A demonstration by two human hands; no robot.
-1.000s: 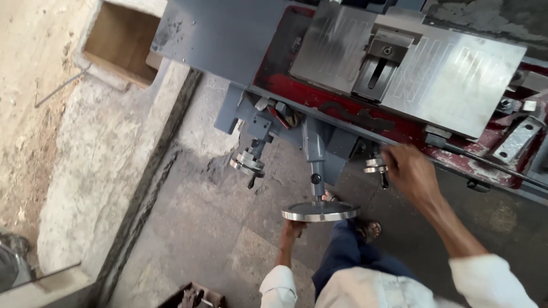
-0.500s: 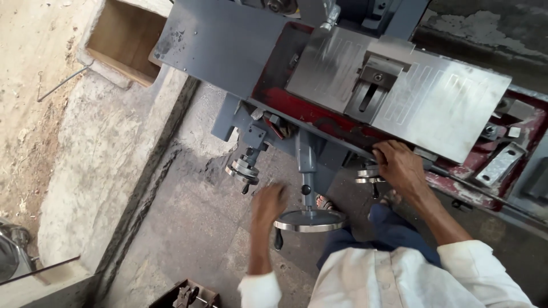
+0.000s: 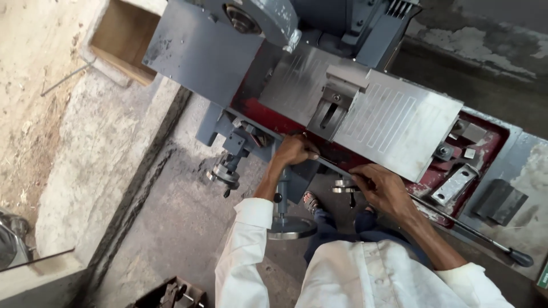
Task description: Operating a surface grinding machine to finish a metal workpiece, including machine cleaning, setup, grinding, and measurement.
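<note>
Below the head camera stands a grey-painted machine tool with a red-painted bed (image 3: 268, 122); on it lies a flat table (image 3: 394, 122) of bare, brushed steel, scored with fine parallel lines. A small steel vise (image 3: 334, 102), blocky and dull, sits on that table. A long, thin steel rod (image 3: 439, 208), round in section and ending in a dark knob at the right, runs along the front edge of the bed.

The left hand (image 3: 294, 151) is curled over the rod's near end at the bed's front edge, fingers bent around it (whether it truly grips cannot be told). The right hand (image 3: 382, 188) lies farther along the same rod, fingers folded down on it; a firm hold cannot be confirmed there either. The two hands are apart, with a short stretch of rod between them. Just below the right hand is a small round handwheel (image 3: 344, 185), and lower, between the arms, a larger disc-shaped handwheel (image 3: 292, 227) of polished metal. A third knurled wheel (image 3: 222, 175) hangs at the left. The floor (image 3: 165, 228) is rough, stained concrete.

Half a second ago the left hand was down at the large handwheel; it has since risen to the bed's edge, and the right hand has shifted off the small wheel onto the rod.
</note>
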